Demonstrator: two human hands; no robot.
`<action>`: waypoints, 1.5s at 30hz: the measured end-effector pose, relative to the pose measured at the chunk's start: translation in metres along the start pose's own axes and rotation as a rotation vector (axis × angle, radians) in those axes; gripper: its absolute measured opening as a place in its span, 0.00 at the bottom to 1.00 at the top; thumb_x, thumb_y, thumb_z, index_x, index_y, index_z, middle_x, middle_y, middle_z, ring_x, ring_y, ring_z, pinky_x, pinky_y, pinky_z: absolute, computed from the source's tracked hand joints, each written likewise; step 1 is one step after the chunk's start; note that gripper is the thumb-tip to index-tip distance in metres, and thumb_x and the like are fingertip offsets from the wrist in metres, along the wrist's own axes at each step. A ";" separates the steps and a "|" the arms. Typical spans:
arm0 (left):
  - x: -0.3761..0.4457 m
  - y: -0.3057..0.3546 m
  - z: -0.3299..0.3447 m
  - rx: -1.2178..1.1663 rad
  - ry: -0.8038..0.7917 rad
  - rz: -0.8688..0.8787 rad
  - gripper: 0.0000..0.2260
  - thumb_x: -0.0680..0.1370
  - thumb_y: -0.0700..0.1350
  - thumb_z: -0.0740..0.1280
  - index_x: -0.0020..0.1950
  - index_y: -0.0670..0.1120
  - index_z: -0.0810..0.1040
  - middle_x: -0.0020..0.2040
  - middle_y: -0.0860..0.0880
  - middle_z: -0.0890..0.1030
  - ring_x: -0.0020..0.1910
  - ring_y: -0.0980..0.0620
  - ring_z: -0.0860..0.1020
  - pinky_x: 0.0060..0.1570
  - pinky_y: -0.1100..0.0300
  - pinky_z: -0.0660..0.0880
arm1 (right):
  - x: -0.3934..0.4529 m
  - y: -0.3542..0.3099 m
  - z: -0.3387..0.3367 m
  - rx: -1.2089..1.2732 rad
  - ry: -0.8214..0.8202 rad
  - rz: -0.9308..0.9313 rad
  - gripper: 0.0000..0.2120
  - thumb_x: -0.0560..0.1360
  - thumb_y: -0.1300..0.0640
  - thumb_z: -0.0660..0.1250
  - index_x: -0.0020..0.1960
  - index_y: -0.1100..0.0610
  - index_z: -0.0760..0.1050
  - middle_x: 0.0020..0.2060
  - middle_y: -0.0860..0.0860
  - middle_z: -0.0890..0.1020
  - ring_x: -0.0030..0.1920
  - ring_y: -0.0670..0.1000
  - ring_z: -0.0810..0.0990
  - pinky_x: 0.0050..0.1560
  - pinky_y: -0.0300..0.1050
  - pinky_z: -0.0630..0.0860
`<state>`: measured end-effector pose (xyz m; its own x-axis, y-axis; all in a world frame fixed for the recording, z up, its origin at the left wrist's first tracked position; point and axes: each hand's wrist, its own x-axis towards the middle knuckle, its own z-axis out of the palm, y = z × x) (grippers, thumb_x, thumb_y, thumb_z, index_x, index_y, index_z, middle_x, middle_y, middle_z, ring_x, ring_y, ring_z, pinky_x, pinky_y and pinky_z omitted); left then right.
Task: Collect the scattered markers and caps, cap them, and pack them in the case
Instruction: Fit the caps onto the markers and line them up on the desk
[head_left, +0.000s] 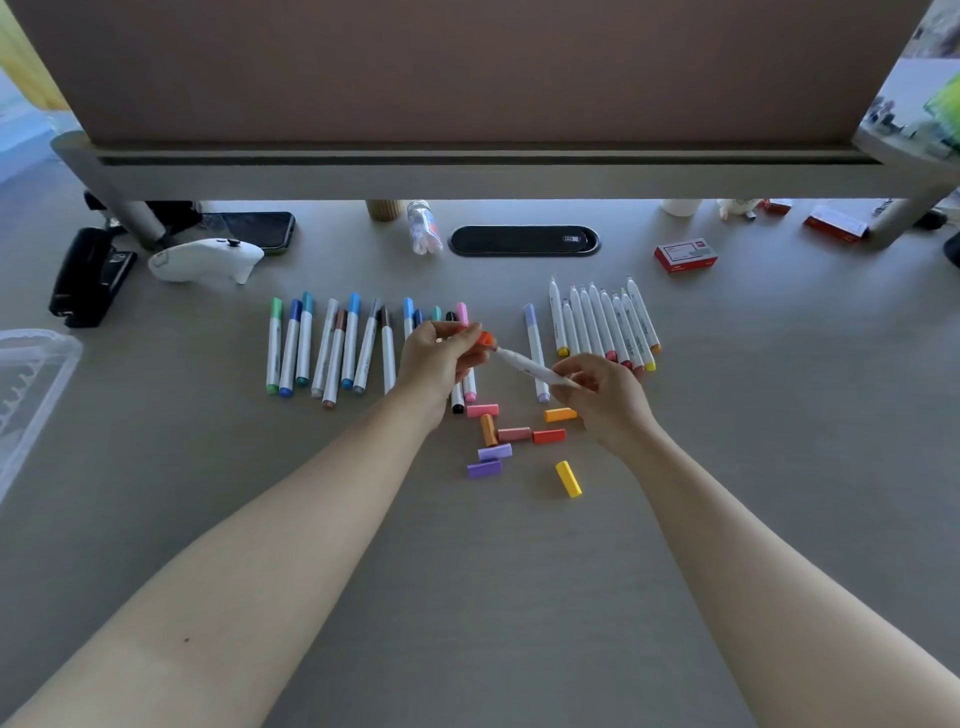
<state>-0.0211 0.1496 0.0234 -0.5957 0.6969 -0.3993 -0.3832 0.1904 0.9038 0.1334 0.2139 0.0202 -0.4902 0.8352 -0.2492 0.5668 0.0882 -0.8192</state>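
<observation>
Above bare desk (467, 597), left hand (441, 358) pinches orange cap (485, 339); right hand (605, 397) pinches marker (524, 365).

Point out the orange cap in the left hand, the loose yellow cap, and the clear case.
orange cap (486, 339), head view, on its exposed end beyond the fingertips.
yellow cap (568, 478), head view, mid-length of its top face.
clear case (31, 374), head view, on its ribbed inner wall at the left edge.

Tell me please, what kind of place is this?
Probably an office desk. A partition panel stands at the back of the desk, a cable port is set into it, and a stapler and staple boxes lie there.
</observation>
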 end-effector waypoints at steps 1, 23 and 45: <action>0.001 -0.001 -0.001 -0.017 0.008 -0.012 0.04 0.76 0.41 0.65 0.43 0.45 0.72 0.27 0.54 0.81 0.33 0.57 0.80 0.49 0.60 0.75 | 0.000 -0.001 0.001 -0.001 0.003 0.002 0.07 0.73 0.62 0.66 0.51 0.56 0.77 0.31 0.44 0.74 0.32 0.43 0.70 0.33 0.37 0.64; 0.007 0.009 -0.005 0.222 0.041 0.108 0.09 0.76 0.41 0.66 0.39 0.47 0.66 0.40 0.49 0.77 0.35 0.58 0.76 0.39 0.68 0.73 | 0.008 -0.024 0.015 -0.032 0.036 -0.040 0.08 0.75 0.61 0.64 0.52 0.57 0.78 0.37 0.51 0.76 0.30 0.46 0.68 0.31 0.39 0.64; 0.080 0.020 0.010 0.600 -0.005 0.174 0.04 0.80 0.41 0.58 0.45 0.45 0.69 0.45 0.43 0.79 0.44 0.49 0.79 0.44 0.61 0.74 | 0.068 -0.012 0.017 -0.077 0.331 0.027 0.12 0.76 0.58 0.62 0.58 0.59 0.75 0.51 0.54 0.80 0.45 0.50 0.76 0.47 0.44 0.74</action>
<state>-0.0696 0.2164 0.0110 -0.6097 0.7557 -0.2392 0.1830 0.4279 0.8851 0.0819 0.2606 0.0037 -0.2400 0.9676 -0.0789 0.6314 0.0938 -0.7698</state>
